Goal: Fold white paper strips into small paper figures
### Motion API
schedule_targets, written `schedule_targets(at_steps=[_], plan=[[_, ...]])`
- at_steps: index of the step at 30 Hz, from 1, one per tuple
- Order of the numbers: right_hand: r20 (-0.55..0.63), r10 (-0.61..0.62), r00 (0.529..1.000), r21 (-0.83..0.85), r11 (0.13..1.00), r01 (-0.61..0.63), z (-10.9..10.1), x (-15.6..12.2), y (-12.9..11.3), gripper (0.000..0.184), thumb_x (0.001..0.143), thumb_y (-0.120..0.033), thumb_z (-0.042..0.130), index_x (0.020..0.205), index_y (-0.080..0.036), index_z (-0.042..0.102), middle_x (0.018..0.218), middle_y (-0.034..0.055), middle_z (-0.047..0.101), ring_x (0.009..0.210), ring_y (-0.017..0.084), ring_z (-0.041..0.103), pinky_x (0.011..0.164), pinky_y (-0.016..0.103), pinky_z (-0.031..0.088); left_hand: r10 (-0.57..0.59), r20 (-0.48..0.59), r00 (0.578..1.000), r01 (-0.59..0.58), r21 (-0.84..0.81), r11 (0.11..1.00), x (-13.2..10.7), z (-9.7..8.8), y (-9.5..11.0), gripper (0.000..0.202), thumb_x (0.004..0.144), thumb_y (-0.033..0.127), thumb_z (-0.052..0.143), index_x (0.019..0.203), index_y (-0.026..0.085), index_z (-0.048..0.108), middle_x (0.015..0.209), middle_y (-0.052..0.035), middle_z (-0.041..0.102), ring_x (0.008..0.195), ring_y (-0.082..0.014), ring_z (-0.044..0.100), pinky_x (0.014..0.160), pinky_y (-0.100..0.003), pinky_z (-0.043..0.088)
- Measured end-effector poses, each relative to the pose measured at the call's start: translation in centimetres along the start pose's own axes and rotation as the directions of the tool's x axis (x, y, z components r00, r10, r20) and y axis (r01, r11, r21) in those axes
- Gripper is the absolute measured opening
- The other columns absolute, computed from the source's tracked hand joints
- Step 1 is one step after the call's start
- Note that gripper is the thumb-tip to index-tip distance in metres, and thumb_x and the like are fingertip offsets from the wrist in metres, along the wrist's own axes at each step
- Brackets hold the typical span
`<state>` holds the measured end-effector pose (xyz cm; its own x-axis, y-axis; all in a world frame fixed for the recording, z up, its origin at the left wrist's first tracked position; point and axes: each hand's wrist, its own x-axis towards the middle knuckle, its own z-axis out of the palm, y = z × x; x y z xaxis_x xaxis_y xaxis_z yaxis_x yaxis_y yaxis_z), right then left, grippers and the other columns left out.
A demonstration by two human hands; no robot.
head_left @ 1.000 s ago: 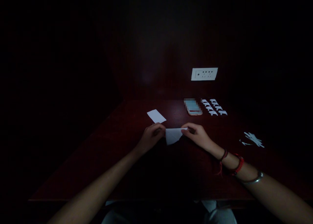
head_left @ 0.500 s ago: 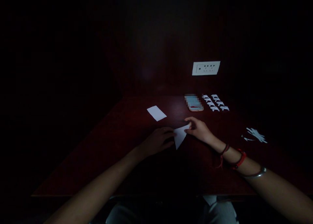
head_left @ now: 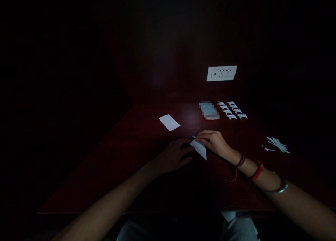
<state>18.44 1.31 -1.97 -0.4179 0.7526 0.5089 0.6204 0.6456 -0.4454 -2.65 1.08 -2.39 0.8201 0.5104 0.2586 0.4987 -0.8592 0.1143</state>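
A small folded piece of white paper (head_left: pixel 200 149) lies on the dark red table, one pointed corner toward me. My right hand (head_left: pixel 216 143) has its thumb and fingers pinched on the top edge of that paper. From the other side, my left hand (head_left: pixel 174 156) reaches in with stretched, spread fingers; the fingertips touch the paper's left corner and the thumb stands apart below. Farther back and to the left rests a flat white paper rectangle (head_left: pixel 169 122), apart from both hands.
A phone (head_left: pixel 209 110) lies near the wall. Beside it, several small folded white paper pieces (head_left: pixel 228 111) stand in two rows. Thin white paper strips (head_left: pixel 278 145) are heaped at the right. A white socket plate (head_left: pixel 222 73) is on the wall behind the table (head_left: pixel 110 167).
The folded paper has turned, its lower point swinging to the right. My right fingers have shifted left along its top edge; the left hand has moved slightly right, its thumb lower.
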Motion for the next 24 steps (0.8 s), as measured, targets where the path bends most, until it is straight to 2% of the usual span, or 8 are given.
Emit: schedule_targets(at_steps=[4, 9, 14, 21, 24], plan=[[0.110, -0.077, 0.991, -0.059, 0.995, 0.083, 0.5, -0.1, 0.4, 0.023, 0.078, -0.015, 0.043, 0.091, -0.015, 0.062, 0.094, 0.0071, 0.058, 0.085, 0.014, 0.055, 0.076, 0.025, 0.045, -0.009, -0.004, 1.000, 0.009, -0.011, 1.000, -0.1, 0.1, 0.0, 0.034, 0.085, 0.033, 0.036, 0.117, 0.025, 0.042, 0.118, -0.0047, 0.041, 0.109, -0.0190, 0.036, 0.091, -0.037, 0.031], [0.150, -0.125, 0.981, -0.092, 0.986, 0.139, 1.1, -0.1, 0.8, 0.025, 0.080, -0.015, 0.040, 0.095, -0.013, 0.061, 0.099, 0.0090, 0.055, 0.089, 0.015, 0.053, 0.079, 0.026, 0.044, -0.029, -0.034, 0.999, 0.028, -0.020, 0.999, 0.0, 0.2, 0.0, 0.033, 0.084, 0.032, 0.037, 0.115, 0.024, 0.045, 0.115, -0.0064, 0.039, 0.107, -0.0200, 0.036, 0.090, -0.037, 0.033], [0.181, -0.096, 0.979, -0.101, 0.988, 0.116, 0.9, 0.2, 0.2, 0.026, 0.082, -0.018, 0.037, 0.092, -0.014, 0.061, 0.095, 0.0086, 0.056, 0.088, 0.016, 0.053, 0.076, 0.028, 0.046, -0.041, -0.057, 0.998, 0.038, -0.039, 0.998, -0.1, -0.1, -0.1, 0.031, 0.084, 0.032, 0.038, 0.112, 0.024, 0.048, 0.118, -0.0068, 0.036, 0.110, -0.0207, 0.034, 0.091, -0.037, 0.032], [0.201, -0.030, 0.979, -0.035, 0.999, 0.038, 0.9, 0.4, -0.1, 0.023, 0.082, -0.019, 0.040, 0.094, -0.016, 0.058, 0.093, 0.0074, 0.056, 0.086, 0.015, 0.053, 0.074, 0.027, 0.046, -0.011, -0.015, 1.000, 0.011, -0.029, 1.000, 0.0, 0.3, -0.8, 0.031, 0.086, 0.031, 0.034, 0.116, 0.028, 0.044, 0.121, -0.0017, 0.040, 0.113, -0.0209, 0.031, 0.092, -0.040, 0.030], [0.226, -0.079, 0.971, -0.069, 0.993, 0.097, 0.9, 0.4, 0.0, 0.024, 0.082, -0.017, 0.038, 0.094, -0.015, 0.058, 0.094, 0.0083, 0.056, 0.089, 0.015, 0.052, 0.076, 0.028, 0.045, -0.012, -0.007, 1.000, 0.012, -0.028, 1.000, 0.0, 0.4, -0.9, 0.031, 0.086, 0.031, 0.033, 0.116, 0.028, 0.044, 0.121, -0.0009, 0.041, 0.113, -0.0202, 0.031, 0.093, -0.039, 0.029]])
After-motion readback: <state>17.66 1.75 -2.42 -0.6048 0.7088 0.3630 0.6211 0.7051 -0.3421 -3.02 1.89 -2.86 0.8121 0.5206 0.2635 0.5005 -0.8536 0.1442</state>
